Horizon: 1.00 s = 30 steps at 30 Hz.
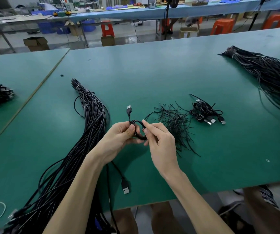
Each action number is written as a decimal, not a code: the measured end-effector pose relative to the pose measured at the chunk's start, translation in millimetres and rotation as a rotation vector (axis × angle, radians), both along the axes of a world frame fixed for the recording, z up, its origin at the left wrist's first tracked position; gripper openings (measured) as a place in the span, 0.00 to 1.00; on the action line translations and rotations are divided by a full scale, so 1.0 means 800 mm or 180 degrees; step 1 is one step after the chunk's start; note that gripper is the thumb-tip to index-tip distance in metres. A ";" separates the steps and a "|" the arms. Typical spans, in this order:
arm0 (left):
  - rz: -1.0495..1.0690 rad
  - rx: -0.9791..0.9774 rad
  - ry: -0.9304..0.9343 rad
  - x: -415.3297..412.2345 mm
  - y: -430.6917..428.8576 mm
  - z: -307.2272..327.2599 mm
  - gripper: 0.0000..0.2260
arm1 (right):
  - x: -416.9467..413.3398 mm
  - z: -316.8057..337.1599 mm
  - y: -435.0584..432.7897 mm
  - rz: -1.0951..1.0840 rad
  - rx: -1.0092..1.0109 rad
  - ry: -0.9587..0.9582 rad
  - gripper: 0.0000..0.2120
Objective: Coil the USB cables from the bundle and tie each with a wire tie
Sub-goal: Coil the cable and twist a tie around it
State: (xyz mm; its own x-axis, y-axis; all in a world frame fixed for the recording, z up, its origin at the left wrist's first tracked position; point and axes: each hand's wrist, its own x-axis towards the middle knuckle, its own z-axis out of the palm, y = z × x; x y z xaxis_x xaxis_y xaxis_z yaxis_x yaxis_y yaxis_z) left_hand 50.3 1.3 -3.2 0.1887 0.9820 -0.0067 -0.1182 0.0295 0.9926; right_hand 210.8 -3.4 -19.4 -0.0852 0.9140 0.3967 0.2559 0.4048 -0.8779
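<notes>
Left hand (122,134) pinches the coiled cable (136,122) above the table (152,73), thumb clamped so the loops can't spring open. The plug (128,108) sticks up clear. Right hand (161,142), fingers curled, pinches the coil's far side, probably tying it; no tie discernible. Wire ties (174,122) sit just right for reach, bundle (92,115) left, finished coils (203,110) beyond.

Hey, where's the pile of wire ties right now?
In the head view, the wire ties lie on the green table, just right of the right hand and left of the coiled cables.
</notes>
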 end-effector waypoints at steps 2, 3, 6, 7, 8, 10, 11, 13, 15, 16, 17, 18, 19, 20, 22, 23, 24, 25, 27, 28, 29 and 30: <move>-0.0115 0.0031 0.0082 0.002 -0.001 -0.001 0.11 | 0.001 -0.001 0.000 -0.0004 -0.0055 0.0077 0.15; -0.0153 0.0054 0.0112 0.003 -0.001 -0.001 0.12 | 0.003 -0.001 0.000 -0.0017 -0.0102 0.0127 0.15; -0.0233 0.0127 0.0191 0.006 -0.003 0.000 0.13 | 0.005 -0.001 0.001 -0.0045 -0.0241 0.0313 0.14; -0.0258 0.0136 0.0204 0.007 -0.003 0.000 0.13 | 0.005 -0.001 0.001 -0.0044 -0.0262 0.0366 0.14; -0.0279 0.0148 0.0220 0.008 -0.004 0.001 0.13 | 0.004 0.000 0.001 -0.0041 -0.0279 0.0409 0.14; -0.0282 0.0165 0.0273 0.010 -0.004 0.002 0.13 | 0.004 0.000 0.002 -0.0039 -0.0325 0.0426 0.14; -0.0275 0.0164 0.0289 0.011 -0.005 0.003 0.14 | 0.005 0.000 0.002 -0.0046 -0.0348 0.0411 0.14; -0.0249 0.0163 0.0303 0.013 -0.005 0.004 0.14 | 0.005 0.000 0.003 -0.0062 -0.0382 0.0382 0.14; -0.0205 0.0175 0.0301 0.016 -0.006 0.004 0.14 | 0.006 0.000 0.003 -0.0081 -0.0412 0.0403 0.14; -0.0170 0.0186 0.0275 0.016 -0.006 0.004 0.14 | 0.005 0.000 0.003 -0.0076 -0.0419 0.0412 0.14; -0.0134 0.0199 0.0239 0.016 -0.006 0.003 0.14 | 0.005 0.001 0.002 -0.0059 -0.0415 0.0410 0.14; -0.0097 0.0216 0.0216 0.016 -0.006 0.003 0.14 | 0.004 0.000 0.001 -0.0032 -0.0416 0.0407 0.14; -0.0049 0.0243 0.0212 0.015 -0.005 0.003 0.14 | 0.003 0.000 0.001 0.0004 -0.0432 0.0413 0.15; 0.0016 0.0285 0.0223 0.015 -0.004 0.003 0.14 | 0.002 0.000 0.001 0.0055 -0.0459 0.0413 0.16; 0.0151 0.0378 0.0254 0.014 -0.002 0.003 0.14 | -0.001 0.003 -0.001 0.0186 -0.0521 0.0311 0.23; 0.0203 0.0389 0.0240 0.014 -0.001 0.003 0.13 | -0.002 0.005 -0.002 0.0257 -0.0540 0.0205 0.29; 0.0231 0.0375 0.0184 0.014 -0.001 0.003 0.13 | -0.003 0.005 -0.003 0.0328 -0.0552 0.0094 0.35; 0.0230 0.0363 0.0116 0.013 -0.001 0.004 0.13 | -0.004 0.005 -0.004 0.0390 -0.0552 -0.0004 0.39; 0.0189 0.0361 0.0051 0.012 -0.002 0.005 0.13 | -0.005 0.004 -0.005 0.0416 -0.0515 -0.0129 0.41; 0.0165 0.0365 0.0065 0.012 -0.002 0.005 0.13 | -0.006 0.003 -0.005 0.0383 -0.0471 -0.0154 0.40; 0.0142 0.0355 0.0097 0.013 -0.003 0.006 0.13 | -0.006 0.003 -0.005 0.0346 -0.0421 -0.0179 0.40; 0.0116 0.0328 0.0130 0.013 -0.003 0.006 0.13 | -0.006 0.002 -0.005 0.0321 -0.0382 -0.0210 0.39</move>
